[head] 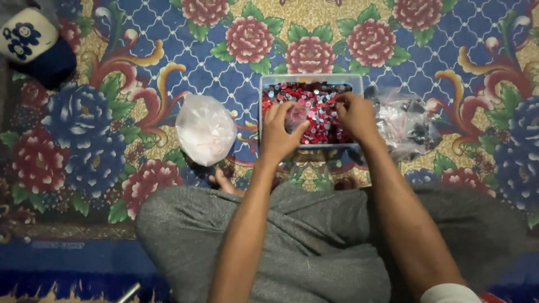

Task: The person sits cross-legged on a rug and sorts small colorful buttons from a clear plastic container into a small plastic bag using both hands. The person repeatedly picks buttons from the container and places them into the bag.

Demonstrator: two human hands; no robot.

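Red sequins fill the clear plastic tray right under both my hands. My left hand pinches a small clear bag over the tray's near left part, fingers closed on it. My right hand rests just beside it on the sequins, fingertips curled down among them; whether they pinch any I cannot tell. A white bag lies left of the tray, a clear one of dark pieces right, all on the flowered carpet

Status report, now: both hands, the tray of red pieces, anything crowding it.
Left hand and right hand both down in the tray of small red pieces. Grip unclear. White bag left of the tray, clear bag against its right side.
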